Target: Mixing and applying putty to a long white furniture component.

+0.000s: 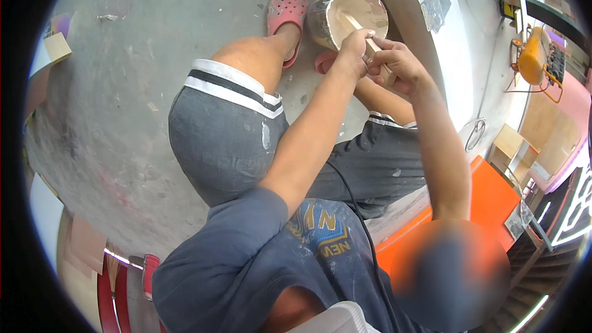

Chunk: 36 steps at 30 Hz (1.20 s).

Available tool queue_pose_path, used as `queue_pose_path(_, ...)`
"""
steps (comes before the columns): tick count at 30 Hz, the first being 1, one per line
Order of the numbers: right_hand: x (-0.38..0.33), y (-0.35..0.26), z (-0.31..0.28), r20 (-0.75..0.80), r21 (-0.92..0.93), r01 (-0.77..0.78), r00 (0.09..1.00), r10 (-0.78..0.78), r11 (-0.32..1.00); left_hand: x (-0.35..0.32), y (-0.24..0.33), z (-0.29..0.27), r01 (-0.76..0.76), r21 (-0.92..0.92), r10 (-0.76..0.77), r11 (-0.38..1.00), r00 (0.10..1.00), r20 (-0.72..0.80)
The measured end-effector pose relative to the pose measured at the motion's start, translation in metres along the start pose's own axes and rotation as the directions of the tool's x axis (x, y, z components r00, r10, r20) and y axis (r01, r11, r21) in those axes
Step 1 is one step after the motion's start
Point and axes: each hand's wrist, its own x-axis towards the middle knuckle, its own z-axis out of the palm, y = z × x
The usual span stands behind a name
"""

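Grey floor (117,98) | left hand (356,50), right hand (401,66) closed round stick (354,23) | bucket (318,21) just beyond grip, stick's far end at its mouth | likely mixing; next calls for steady two-handed hold

Both bare hands — the left hand (356,50) farther up toward the bucket (318,20), the right hand (401,66) just beside it — grip a flat wooden stick (353,23) whose far end reaches into the bucket's mouth, where cream-coloured paste (374,10) coats the inside. The bucket is on the grey concrete floor (123,111), near a pink perforated clog (287,7) on the person's left foot. Well apart at the right are a yellow-orange machine (533,57) and a bright orange panel (494,200).
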Motion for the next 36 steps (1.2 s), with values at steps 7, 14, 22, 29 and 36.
queue_pose_path(7,0.015,-0.061,0.024,0.075,-0.764,-0.058,0.981,0.178,0.642,-0.021,0.001,0.014,-0.114,-0.342,0.176,0.933,0.972,0.155)
queue_pose_path(14,0.021,-0.072,0.053,-0.115,-0.992,-0.124,0.937,0.329,0.007,-0.030,-0.007,0.014,-0.093,-0.520,0.221,0.849,0.957,0.189)
queue_pose_path(22,-0.053,-0.038,-0.007,0.196,-0.949,0.143,0.966,-0.169,-0.281,-0.034,-0.058,0.003,0.030,-0.359,0.104,0.933,0.932,0.348)
queue_pose_path(29,-0.097,-0.060,-0.011,-0.020,-0.950,-0.125,0.938,-0.346,-0.286,-0.042,-0.057,0.029,0.134,-0.290,-0.032,0.948,0.943,0.332)
queue_pose_path(36,-0.037,-0.102,-0.002,-0.126,-0.970,-0.152,0.981,-0.148,-0.187,-0.030,-0.053,0.025,-0.002,-0.445,0.104,0.895,0.973,0.205)
